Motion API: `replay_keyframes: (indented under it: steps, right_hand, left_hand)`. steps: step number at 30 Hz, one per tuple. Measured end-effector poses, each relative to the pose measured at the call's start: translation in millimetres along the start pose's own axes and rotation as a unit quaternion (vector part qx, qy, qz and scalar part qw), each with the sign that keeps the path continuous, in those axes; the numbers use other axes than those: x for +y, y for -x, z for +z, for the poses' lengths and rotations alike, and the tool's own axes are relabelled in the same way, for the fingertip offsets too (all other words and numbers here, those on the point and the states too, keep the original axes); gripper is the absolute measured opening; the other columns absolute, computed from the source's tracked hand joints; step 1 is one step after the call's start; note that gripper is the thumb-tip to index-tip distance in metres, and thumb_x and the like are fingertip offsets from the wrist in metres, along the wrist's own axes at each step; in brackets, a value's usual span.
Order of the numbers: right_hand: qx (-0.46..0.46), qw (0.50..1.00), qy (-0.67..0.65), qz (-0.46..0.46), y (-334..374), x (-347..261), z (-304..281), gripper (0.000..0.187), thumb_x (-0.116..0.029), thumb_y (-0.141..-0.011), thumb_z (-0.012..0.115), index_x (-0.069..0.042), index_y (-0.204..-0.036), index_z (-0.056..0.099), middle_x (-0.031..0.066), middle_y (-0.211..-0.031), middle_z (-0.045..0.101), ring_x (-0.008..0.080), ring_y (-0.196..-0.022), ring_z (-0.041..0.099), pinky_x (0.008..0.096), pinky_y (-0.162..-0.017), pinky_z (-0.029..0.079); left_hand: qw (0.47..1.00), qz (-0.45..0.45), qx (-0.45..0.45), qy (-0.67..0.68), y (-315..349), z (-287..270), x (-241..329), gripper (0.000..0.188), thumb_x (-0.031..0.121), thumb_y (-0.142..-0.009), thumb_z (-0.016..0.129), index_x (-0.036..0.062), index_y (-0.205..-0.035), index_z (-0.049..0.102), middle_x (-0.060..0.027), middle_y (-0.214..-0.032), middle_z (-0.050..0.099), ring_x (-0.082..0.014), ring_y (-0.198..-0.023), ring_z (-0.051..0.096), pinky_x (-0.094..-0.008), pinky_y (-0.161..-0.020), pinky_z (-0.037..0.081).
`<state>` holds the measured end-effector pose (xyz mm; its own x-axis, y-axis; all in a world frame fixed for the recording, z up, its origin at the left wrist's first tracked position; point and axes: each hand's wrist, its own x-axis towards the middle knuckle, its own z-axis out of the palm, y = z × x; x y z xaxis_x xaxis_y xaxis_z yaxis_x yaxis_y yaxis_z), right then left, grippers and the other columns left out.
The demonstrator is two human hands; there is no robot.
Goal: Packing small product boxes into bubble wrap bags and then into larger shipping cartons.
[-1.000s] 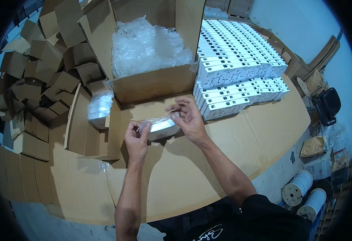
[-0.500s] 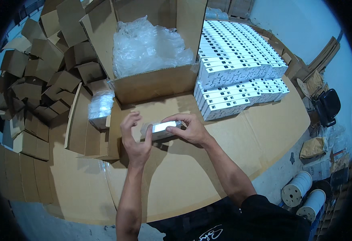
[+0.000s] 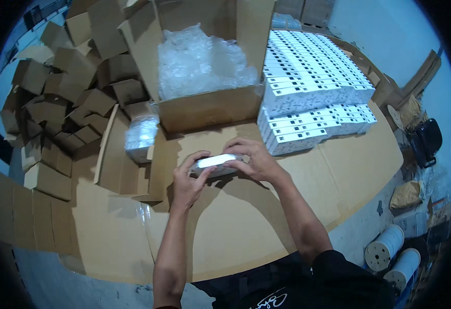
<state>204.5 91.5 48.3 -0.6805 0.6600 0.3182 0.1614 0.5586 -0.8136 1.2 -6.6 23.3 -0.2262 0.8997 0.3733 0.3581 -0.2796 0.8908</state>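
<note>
A small flat white box (image 3: 216, 161), with what looks like clear plastic film around it, is held above the cardboard-covered table. My left hand (image 3: 188, 183) grips its left end between thumb and fingers. On the right end, my right hand (image 3: 253, 160) is closed with the thumb in front and fingers behind. Left of my hands stands an open narrow carton (image 3: 156, 172), in which a row of plastic-wrapped boxes (image 3: 142, 135) sits toward the far end. Beyond my hands is a large open carton (image 3: 210, 109) full of crumpled clear plastic bags (image 3: 202, 62).
Long stacks of white boxes (image 3: 297, 123) with dark squares stand at the back right. Empty brown cartons (image 3: 60, 98) are heaped at the far left. Cable spools (image 3: 385, 247) and a black chair (image 3: 425, 141) are on the floor to the right of the table (image 3: 333, 190).
My left hand, apart from the box with fingers raised before, has closed on its left end. My right hand keeps its hold. The whole view has shifted slightly.
</note>
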Motion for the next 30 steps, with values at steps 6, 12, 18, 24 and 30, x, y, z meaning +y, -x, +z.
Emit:
replay_keyframes:
  steps: [6,12,18,24,30]
  right_hand:
    - [-0.071,0.957,0.274,-0.065,-10.5,-31.4,-7.9,0.021,-0.016,-0.085,0.075,-0.006,-0.104,0.075,0.0107,-0.098,0.069,0.0319,-0.097,0.061,0.0422,-0.088,0.051]
    - [-0.185,0.912,0.365,-0.019,-30.5,-51.3,-7.2,0.016,-0.012,-0.086,0.071,-0.005,-0.101,0.071,0.0156,-0.097,0.070,0.0363,-0.099,0.064,0.0462,-0.089,0.051]
    - [-0.102,0.959,0.247,-0.095,-65.9,-66.7,-36.2,0.024,-0.004,-0.088,0.067,0.000,-0.112,0.064,0.0214,-0.099,0.069,0.0435,-0.093,0.066,0.0467,-0.083,0.053]
    - [-0.053,0.994,-0.077,-0.054,-102.9,-80.9,40.8,0.025,-0.004,-0.102,0.060,-0.001,-0.126,0.052,0.0127,-0.110,0.070,0.0143,-0.107,0.065,0.0319,-0.095,0.052]
    - [-0.101,0.986,-0.086,-0.105,-132.9,-66.0,99.3,0.028,-0.006,-0.104,0.056,0.001,-0.129,0.047,0.0156,-0.114,0.070,0.0184,-0.110,0.065,0.0364,-0.098,0.051]
  left_hand:
    - [0.992,-0.109,-0.018,0.061,0.7,1.5,-10.0,0.029,0.012,-0.087,0.082,0.0021,-0.113,0.073,-0.0071,-0.099,0.075,-0.0127,-0.090,0.069,-0.0290,-0.080,0.056]
    - [0.994,-0.106,-0.024,0.006,15.5,2.5,-16.0,0.029,0.015,-0.092,0.076,0.0056,-0.119,0.069,-0.0106,-0.092,0.074,-0.0189,-0.083,0.069,-0.0327,-0.078,0.056]
    - [0.992,-0.052,0.047,-0.101,62.9,-10.4,-15.5,0.072,0.016,-0.086,0.079,0.0009,-0.145,0.040,-0.0229,-0.135,0.055,-0.0386,-0.131,0.051,-0.0476,-0.111,0.041]
    - [0.967,0.034,-0.026,-0.250,114.6,-34.9,7.9,0.043,0.015,-0.086,0.075,0.0043,-0.124,0.060,-0.0169,-0.133,0.058,-0.0377,-0.132,0.049,-0.0461,-0.112,0.041]
    - [0.970,0.034,-0.026,-0.240,109.3,-29.1,6.2,0.030,0.014,-0.086,0.074,0.0047,-0.112,0.064,-0.0118,-0.130,0.060,-0.0342,-0.131,0.050,-0.0462,-0.111,0.043]
